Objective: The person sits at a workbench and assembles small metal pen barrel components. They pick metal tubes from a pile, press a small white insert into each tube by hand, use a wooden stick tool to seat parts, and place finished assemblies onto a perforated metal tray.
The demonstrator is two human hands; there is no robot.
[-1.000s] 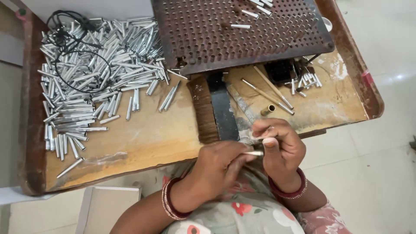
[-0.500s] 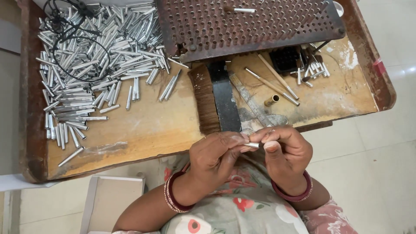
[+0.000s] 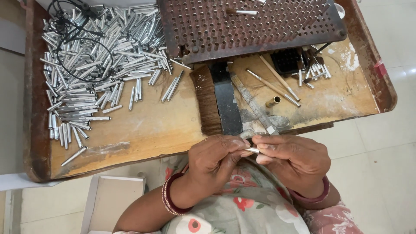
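**Both hands pinching one small metal tube at the tray's near edge**

Left hand [image 3: 214, 158] and right hand [image 3: 292, 158] meet fingertip to fingertip, each closed in a pinch on a short silver tube [image 3: 252, 150], just below the wooden tray [image 3: 143, 130]. Compared with a second ago, the hands sit closer together and the tube is more hidden, so the handling looks like fine fitting work. On the tray: tube pile [image 3: 91, 65] far left, brush [image 3: 207, 102] just above the hands, perforated plate [image 3: 251, 26] at the far edge.
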